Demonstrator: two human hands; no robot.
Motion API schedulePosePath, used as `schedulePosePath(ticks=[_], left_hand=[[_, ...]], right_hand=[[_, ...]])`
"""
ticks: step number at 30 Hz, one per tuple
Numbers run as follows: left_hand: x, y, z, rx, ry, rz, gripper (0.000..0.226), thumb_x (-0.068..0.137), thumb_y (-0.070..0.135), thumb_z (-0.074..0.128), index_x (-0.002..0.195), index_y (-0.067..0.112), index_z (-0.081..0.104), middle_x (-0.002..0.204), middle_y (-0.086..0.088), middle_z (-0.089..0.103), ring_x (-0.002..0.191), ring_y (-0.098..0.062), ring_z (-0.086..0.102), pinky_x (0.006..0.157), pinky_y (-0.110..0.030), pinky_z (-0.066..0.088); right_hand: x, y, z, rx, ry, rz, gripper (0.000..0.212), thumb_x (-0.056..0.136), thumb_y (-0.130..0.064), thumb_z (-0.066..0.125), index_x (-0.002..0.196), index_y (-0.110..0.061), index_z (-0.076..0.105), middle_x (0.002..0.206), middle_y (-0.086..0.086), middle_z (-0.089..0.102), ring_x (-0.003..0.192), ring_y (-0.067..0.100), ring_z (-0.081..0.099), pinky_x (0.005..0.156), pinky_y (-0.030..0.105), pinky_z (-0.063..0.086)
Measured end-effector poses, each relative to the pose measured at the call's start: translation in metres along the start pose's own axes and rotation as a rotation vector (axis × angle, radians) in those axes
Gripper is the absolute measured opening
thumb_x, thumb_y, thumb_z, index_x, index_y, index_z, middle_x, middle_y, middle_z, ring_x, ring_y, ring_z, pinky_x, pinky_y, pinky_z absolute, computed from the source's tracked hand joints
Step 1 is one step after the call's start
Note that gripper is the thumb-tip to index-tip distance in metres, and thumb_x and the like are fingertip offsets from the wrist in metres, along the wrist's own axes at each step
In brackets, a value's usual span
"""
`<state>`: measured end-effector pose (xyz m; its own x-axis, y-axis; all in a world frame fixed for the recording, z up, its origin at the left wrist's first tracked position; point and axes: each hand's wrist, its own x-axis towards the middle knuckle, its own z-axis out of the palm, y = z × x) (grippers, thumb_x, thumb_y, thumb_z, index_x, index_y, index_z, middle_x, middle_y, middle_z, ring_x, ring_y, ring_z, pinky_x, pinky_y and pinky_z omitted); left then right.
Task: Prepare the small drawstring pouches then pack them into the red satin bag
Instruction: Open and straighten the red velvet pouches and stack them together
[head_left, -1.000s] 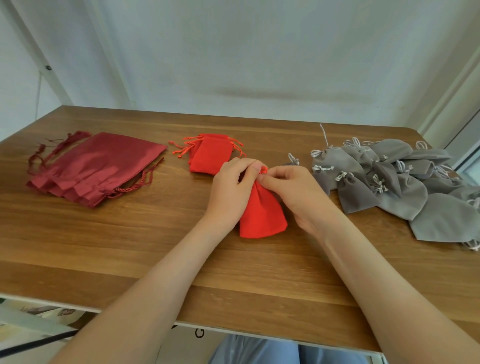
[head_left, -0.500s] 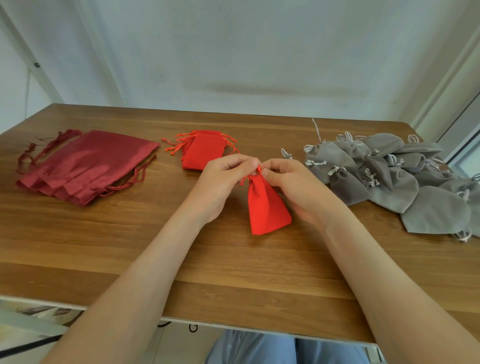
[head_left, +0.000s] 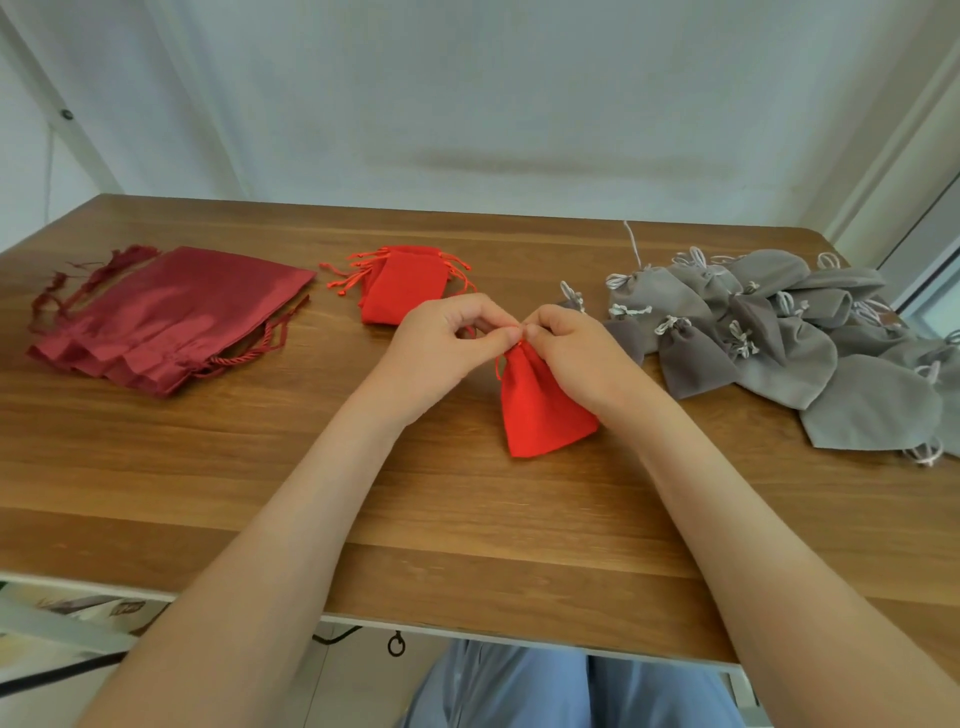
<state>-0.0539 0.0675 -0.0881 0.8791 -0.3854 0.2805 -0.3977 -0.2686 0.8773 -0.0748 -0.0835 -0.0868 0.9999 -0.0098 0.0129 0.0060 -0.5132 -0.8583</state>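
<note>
both hands meet at the centre of the frame, over one small red pouch (head_left: 540, 410) lying on the table (head_left: 260, 467). the left hand (head_left: 441, 348) has thumb and forefinger pinched on the pouch's gathered neck, and the right hand (head_left: 576, 353) is curled in from the other side, its fingers (head_left: 540, 332) nipping the same spot. whether they hold cloth or cord (head_left: 500, 364) right there, i can't tell. the pouch is bright red, matte, cinched narrow at the top and fanning wide at the bottom, with a thin loop of cord hanging on its left. it looks feather-light, soft and floppy, so it should crumple rather than resist. the neck or the cords are the place to hold it, since the body would just fold. more red pouches (head_left: 405, 291) are stacked flat just behind the hands. the dark red satin bag (head_left: 166, 317) lies at the left of the frame, glossy and likely slippery. grey pouches (head_left: 779, 332) are heaped at the right.
</note>
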Motion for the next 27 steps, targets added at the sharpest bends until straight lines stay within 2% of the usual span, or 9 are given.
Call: schedulePosePath(ticks=[3,8,10,14,16,18,20,23,27], left_hand=[[-0.002,0.001,0.002,0.108,0.004,0.009,0.015,0.085,0.011,0.068,0.076,0.024,0.067,0.055,0.022,0.057,0.051,0.001,0.040,0.053,-0.010,0.030],[-0.001,-0.002,0.003,0.257,-0.037,0.002,0.016,0.084,0.012,0.068,0.072,0.019,0.060,0.051,0.016,0.050,0.051,0.000,0.039,0.053,-0.011,0.029],[-0.001,-0.003,0.004,0.272,-0.040,-0.007,0.015,0.084,0.013,0.068,0.072,0.018,0.060,0.055,0.013,0.048,0.053,0.000,0.040,0.054,-0.012,0.030],[0.000,-0.005,0.005,0.145,-0.040,0.008,0.018,0.085,0.014,0.068,0.071,0.022,0.061,0.057,0.015,0.055,0.055,0.000,0.040,0.056,-0.016,0.031],[0.000,-0.005,0.005,0.032,-0.028,0.007,0.018,0.085,0.016,0.068,0.072,0.027,0.065,0.070,-0.005,0.065,0.064,-0.008,0.046,0.063,-0.027,0.037],[0.000,-0.005,0.005,-0.049,-0.018,-0.014,0.021,0.085,0.013,0.068,0.071,0.029,0.065,0.081,-0.008,0.070,0.073,-0.017,0.053,0.073,-0.035,0.043],[0.000,-0.006,0.006,-0.096,-0.018,-0.057,0.022,0.086,0.010,0.067,0.071,0.025,0.064,0.080,-0.004,0.071,0.075,-0.017,0.054,0.075,-0.033,0.043],[0.001,-0.007,0.008,-0.058,-0.029,-0.106,0.021,0.086,0.008,0.066,0.070,0.021,0.060,0.076,-0.010,0.068,0.067,-0.014,0.049,0.068,-0.029,0.039],[0.000,-0.003,0.008,0.128,-0.028,-0.125,0.022,0.084,0.007,0.065,0.071,0.022,0.056,0.056,0.015,0.054,0.052,0.002,0.044,0.055,-0.012,0.034]], right_hand=[[0.001,0.002,-0.002,-0.085,0.018,-0.025,0.022,0.098,-0.012,0.041,0.082,-0.013,0.056,0.073,-0.008,0.051,0.066,0.003,0.043,0.054,0.011,0.032],[0.001,0.004,0.001,-0.245,0.043,-0.063,0.017,0.098,-0.012,0.042,0.084,-0.013,0.052,0.077,-0.005,0.051,0.067,0.007,0.045,0.053,0.009,0.034],[0.001,0.004,0.002,-0.277,0.058,-0.078,0.016,0.098,-0.013,0.042,0.085,-0.013,0.051,0.081,-0.003,0.053,0.074,0.012,0.047,0.054,0.016,0.035],[0.002,0.002,-0.001,-0.230,0.054,-0.064,0.017,0.099,-0.012,0.042,0.091,-0.011,0.057,0.098,0.007,0.060,0.087,0.013,0.048,0.061,0.023,0.027],[0.003,0.001,-0.003,-0.173,0.043,-0.035,0.018,0.099,-0.014,0.041,0.090,-0.014,0.057,0.100,0.005,0.061,0.091,0.013,0.049,0.064,0.022,0.027],[0.003,0.000,-0.004,-0.160,0.046,-0.018,0.018,0.099,-0.015,0.041,0.089,-0.016,0.056,0.100,0.004,0.061,0.092,0.012,0.049,0.066,0.022,0.028],[0.002,-0.001,-0.002,-0.183,0.061,-0.026,0.017,0.099,-0.015,0.042,0.090,-0.015,0.056,0.098,0.004,0.059,0.091,0.013,0.048,0.065,0.022,0.027],[-0.001,-0.001,0.001,-0.275,0.064,-0.055,0.015,0.099,-0.014,0.040,0.092,-0.012,0.053,0.095,0.008,0.058,0.088,0.020,0.053,0.066,0.027,0.031],[-0.003,0.002,0.007,-0.488,0.071,-0.170,0.016,0.099,-0.016,0.040,0.099,-0.005,0.052,0.099,0.011,0.058,0.095,0.029,0.057,0.069,0.030,0.034]])
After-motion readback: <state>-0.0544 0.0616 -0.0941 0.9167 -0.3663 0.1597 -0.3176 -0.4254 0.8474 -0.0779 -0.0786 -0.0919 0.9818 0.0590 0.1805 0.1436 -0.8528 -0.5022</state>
